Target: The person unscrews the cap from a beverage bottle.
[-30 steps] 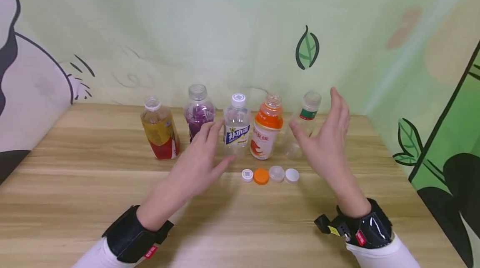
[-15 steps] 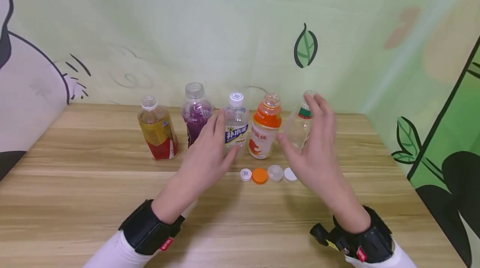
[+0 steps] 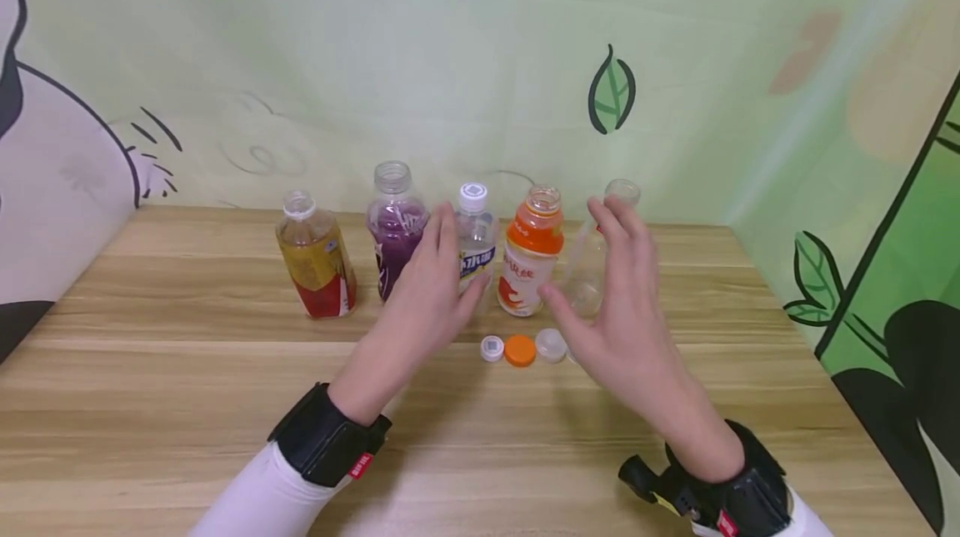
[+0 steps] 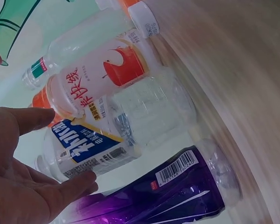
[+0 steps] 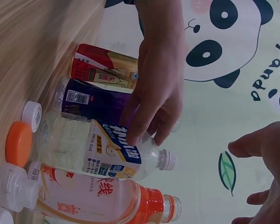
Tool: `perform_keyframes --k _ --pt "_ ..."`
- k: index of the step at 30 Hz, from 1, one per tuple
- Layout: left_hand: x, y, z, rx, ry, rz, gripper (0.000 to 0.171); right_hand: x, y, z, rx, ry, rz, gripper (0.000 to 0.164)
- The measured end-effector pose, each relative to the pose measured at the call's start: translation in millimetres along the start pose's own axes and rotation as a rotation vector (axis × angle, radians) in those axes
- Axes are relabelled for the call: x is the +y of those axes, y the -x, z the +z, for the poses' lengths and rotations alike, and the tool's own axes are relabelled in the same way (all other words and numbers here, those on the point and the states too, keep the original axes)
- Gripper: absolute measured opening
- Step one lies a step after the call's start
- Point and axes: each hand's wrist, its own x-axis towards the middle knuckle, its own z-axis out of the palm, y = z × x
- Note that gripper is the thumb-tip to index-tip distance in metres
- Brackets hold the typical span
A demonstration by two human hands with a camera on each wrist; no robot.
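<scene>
My left hand is at the clear bottle with the blue-and-white label, the only one in the row wearing a cap, a white one. Its fingers lie extended along the bottle's left side, thumb apart in front; the right wrist view shows them overlapping the label. My right hand hovers with fingers spread and nothing in them. Behind it stands an uncapped clear bottle, whose green neck label shows in the left wrist view. Between the hands is an uncapped orange-and-white bottle.
An uncapped purple bottle and an uncapped yellow-and-red bottle stand to the left. In front lie a small white cap, an orange cap and a translucent cap. Another white cap is mostly behind my right hand.
My left hand has moved right and slightly farther in, to the capped bottle. My right hand has shifted left, now covering one white cap in the head view.
</scene>
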Motion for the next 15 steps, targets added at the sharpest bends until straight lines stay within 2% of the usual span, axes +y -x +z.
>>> perform_keyframes --k 5,15 --pt "-0.1 -3.5 2.2 0.018 0.001 0.0 0.085 -1.7 0.5 -0.6 -0.015 -0.009 -0.028 0.085" --pt "0.2 -5.7 2.8 0.055 0.028 -0.005 0.081 -1.5 0.8 0.0 -0.034 -0.008 -0.023 0.085"
